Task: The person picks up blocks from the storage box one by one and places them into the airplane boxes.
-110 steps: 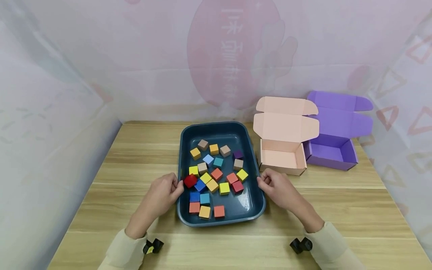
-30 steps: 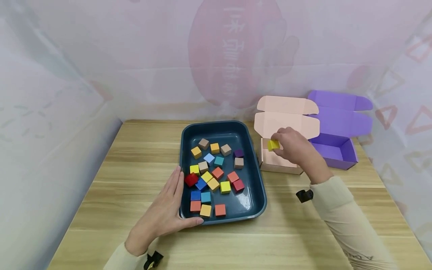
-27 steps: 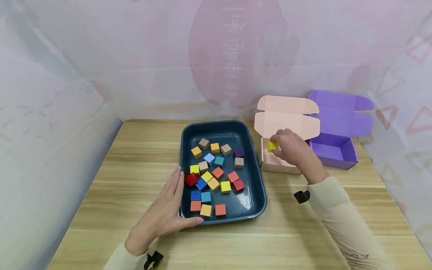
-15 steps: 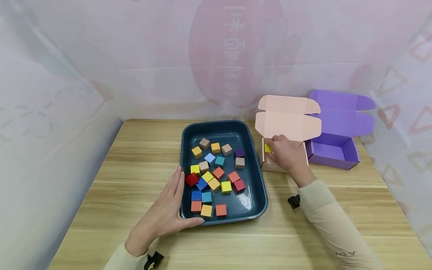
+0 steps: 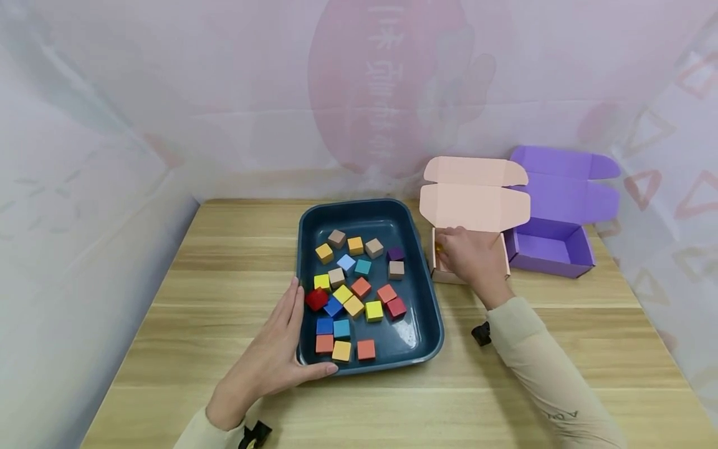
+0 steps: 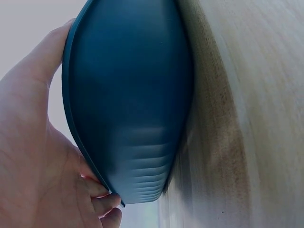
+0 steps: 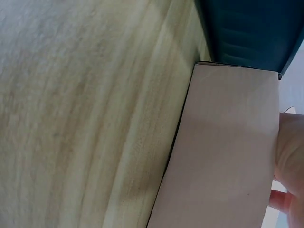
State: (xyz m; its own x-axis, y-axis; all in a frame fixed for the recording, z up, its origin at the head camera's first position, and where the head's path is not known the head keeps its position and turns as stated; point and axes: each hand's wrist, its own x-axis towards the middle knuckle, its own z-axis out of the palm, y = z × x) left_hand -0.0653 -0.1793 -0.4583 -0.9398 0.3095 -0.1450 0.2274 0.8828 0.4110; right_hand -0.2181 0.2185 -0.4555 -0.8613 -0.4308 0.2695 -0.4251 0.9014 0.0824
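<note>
My right hand reaches down into the open peach cardboard box, its fingertips near the box's left inner wall. A sliver of a yellow cube shows at those fingertips, the rest hidden behind the hand. In the right wrist view the box's front wall screens the fingers. My left hand rests on the near-left corner of the dark blue tray, fingers straight along the left rim and thumb along the front rim. Inside the tray lie several coloured cubes, among them a red cube close to the left fingertips.
A purple cardboard box stands right of the peach one, its lid raised. The peach box's lid also stands up at the back. Pale printed cloth surrounds the wooden table at the back and sides.
My right hand has gone from the tray's right rim to the peach box, lowering the yellow cube into it. My left hand has spread from a curled grip to straight fingers on the tray's corner.
</note>
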